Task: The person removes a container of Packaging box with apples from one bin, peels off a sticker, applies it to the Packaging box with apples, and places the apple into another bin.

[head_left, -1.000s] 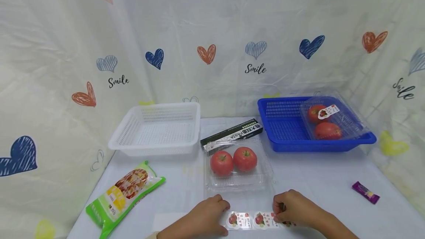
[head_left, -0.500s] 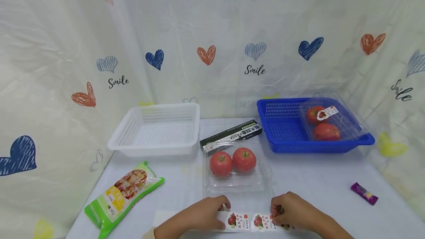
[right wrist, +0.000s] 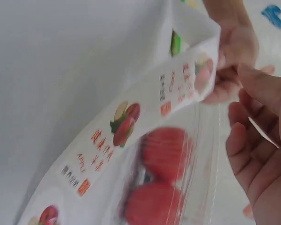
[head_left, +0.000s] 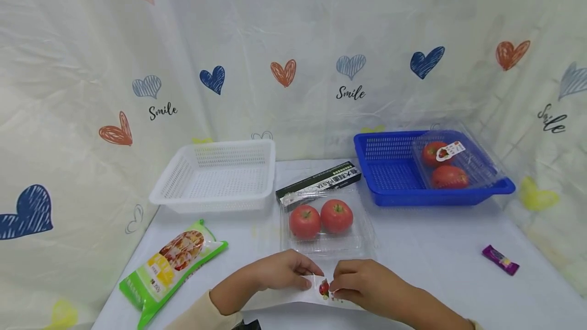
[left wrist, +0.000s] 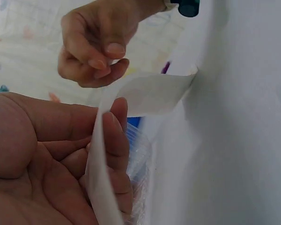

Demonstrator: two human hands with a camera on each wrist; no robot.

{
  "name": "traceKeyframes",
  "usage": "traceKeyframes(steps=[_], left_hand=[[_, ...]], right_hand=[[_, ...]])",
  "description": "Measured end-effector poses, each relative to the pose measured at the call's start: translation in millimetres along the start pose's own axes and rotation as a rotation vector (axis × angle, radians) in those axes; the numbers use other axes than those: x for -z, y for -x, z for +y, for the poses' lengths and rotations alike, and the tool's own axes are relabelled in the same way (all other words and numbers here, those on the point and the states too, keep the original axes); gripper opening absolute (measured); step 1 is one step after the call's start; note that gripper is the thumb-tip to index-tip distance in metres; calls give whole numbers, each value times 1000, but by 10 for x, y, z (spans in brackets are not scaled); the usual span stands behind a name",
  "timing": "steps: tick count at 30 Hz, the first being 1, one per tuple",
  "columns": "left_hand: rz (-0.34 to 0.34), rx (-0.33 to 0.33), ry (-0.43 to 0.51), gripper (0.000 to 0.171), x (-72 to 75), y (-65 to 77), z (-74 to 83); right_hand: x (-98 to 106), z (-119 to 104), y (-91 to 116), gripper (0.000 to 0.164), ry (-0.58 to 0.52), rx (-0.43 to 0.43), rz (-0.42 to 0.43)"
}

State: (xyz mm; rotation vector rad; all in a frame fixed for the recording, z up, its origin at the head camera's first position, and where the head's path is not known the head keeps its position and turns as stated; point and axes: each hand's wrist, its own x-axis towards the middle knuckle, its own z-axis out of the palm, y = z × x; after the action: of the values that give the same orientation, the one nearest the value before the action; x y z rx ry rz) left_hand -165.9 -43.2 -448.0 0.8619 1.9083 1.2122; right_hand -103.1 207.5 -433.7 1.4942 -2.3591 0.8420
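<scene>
A white strip of apple stickers (head_left: 314, 293) is raised and bent in front of me. My left hand (head_left: 279, 271) pinches it; the left wrist view shows the strip's plain back (left wrist: 147, 93) curving away from the thumb and fingers. My right hand (head_left: 369, 284) has curled fingers, their tips close beside a sticker; whether they grip its edge I cannot tell. Printed apples and red lettering show on the strip (right wrist: 150, 101) in the right wrist view. Just beyond the hands, two red apples (head_left: 337, 216) sit in a clear plastic clamshell box (head_left: 330, 248).
A white basket (head_left: 211, 205) stands at the back left, a blue basket (head_left: 426, 200) at the back right with a labelled apple box (head_left: 481, 180) in it. Between them lies a pasta box (head_left: 316, 185). A green food bag (head_left: 171, 271) lies left, a purple packet (head_left: 501, 259) right.
The sticker strip lay flat and now is lifted and bent. My right hand has moved left along it, close to the left hand, which has risen slightly.
</scene>
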Motion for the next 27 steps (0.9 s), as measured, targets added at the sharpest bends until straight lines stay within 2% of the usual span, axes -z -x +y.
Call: traceKeyframes(steps=[2,4,7,13,21,27], left_hand=[[-18,-9,53,28,19,-8,-4],[-33,-19,105,30,34,-13,-5],[-52,-25,172,32,50,-19,-6],[-87,2,252,33,45,-3,-29],[-127,-4,275,31,19,-13,-82],[-79,9,200,23,11,3,-106]], right_hand=[[-40,5,-92,23,55,99,38],[-65,20,-156,24,98,141,43],[-88,51,-214,25,117,143,28],[-167,103,-248,22,70,147,9],[-212,109,-245,17,79,199,50],[-187,114,-219,21,99,194,40]])
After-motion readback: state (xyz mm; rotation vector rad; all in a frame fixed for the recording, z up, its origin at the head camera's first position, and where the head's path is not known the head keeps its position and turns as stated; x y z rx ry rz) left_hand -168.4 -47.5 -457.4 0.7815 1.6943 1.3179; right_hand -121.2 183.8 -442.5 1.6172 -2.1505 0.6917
